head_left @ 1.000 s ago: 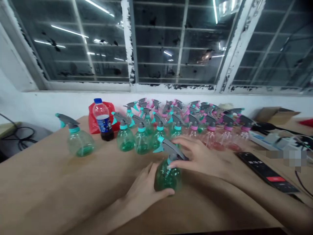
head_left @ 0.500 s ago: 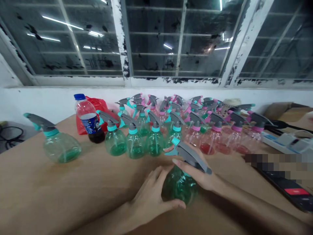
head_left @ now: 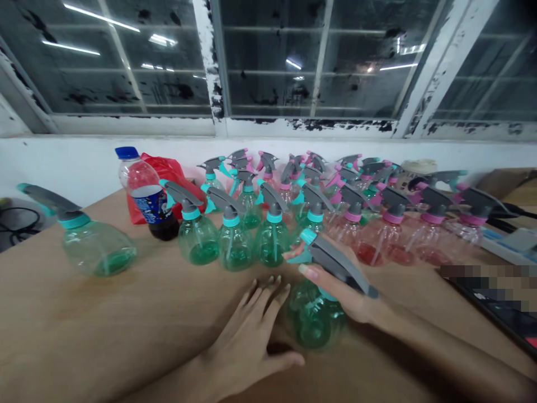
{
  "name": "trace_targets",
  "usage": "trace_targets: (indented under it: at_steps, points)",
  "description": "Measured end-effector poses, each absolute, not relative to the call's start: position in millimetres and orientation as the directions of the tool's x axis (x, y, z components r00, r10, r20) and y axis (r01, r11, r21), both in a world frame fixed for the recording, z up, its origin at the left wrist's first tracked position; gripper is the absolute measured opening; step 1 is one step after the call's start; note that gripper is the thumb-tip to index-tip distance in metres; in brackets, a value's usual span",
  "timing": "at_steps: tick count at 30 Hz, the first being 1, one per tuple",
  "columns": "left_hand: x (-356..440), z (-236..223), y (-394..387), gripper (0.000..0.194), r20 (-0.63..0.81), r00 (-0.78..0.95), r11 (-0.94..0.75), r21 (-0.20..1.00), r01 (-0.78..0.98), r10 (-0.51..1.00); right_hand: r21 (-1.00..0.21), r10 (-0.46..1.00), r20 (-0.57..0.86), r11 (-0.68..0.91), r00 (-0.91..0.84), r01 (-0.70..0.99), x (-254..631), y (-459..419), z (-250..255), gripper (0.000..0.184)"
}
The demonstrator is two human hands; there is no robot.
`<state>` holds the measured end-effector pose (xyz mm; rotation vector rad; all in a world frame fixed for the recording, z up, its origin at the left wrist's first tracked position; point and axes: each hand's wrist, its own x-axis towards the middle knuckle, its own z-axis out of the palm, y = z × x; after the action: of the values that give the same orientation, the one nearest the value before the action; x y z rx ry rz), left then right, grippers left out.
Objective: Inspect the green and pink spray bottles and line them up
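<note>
A green spray bottle (head_left: 315, 319) with a grey and turquoise trigger head is tilted in front of me. My right hand (head_left: 342, 282) is wrapped around its neck just below the head. To the left of the bottle, my left hand (head_left: 251, 333) is open, its fingers stretched forward and its thumb apart near the bottle's base. Beyond my hands stand several green spray bottles (head_left: 235, 246) with turquoise collars. To their right, several pink spray bottles (head_left: 394, 238) stand in the same row.
More spray bottles crowd behind the front row, below the window. At left are a lone green spray bottle (head_left: 98, 249), a blue-capped soda bottle (head_left: 151, 204) and a red plastic bag (head_left: 178, 179). A dark phone (head_left: 499, 308), partly pixelated, lies at right near a white power strip (head_left: 509, 246).
My left hand has let go of the green spray bottle's side, its fingers now straightened and apart from it. My right hand keeps its grip. The view has shifted slightly.
</note>
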<state>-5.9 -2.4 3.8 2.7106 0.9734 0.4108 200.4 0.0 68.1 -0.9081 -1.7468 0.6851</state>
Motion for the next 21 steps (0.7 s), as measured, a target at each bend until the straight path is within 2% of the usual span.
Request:
trace_targets:
  at_steps: [12,21]
  points:
    - [-6.2,-2.5,-3.5,0.074,0.181,0.758,-0.779,0.147,0.609,0.627,-0.84,0.875,0.442,0.481,-0.195,0.25,201.1,4.2,64.9,0.027]
    - [-6.5,-0.1,-3.2,0.07,0.181,0.766,-0.787,0.133,0.602,0.616,-0.818,0.841,0.501,0.537,-0.205,0.205,200.8,6.1,64.5,0.027]
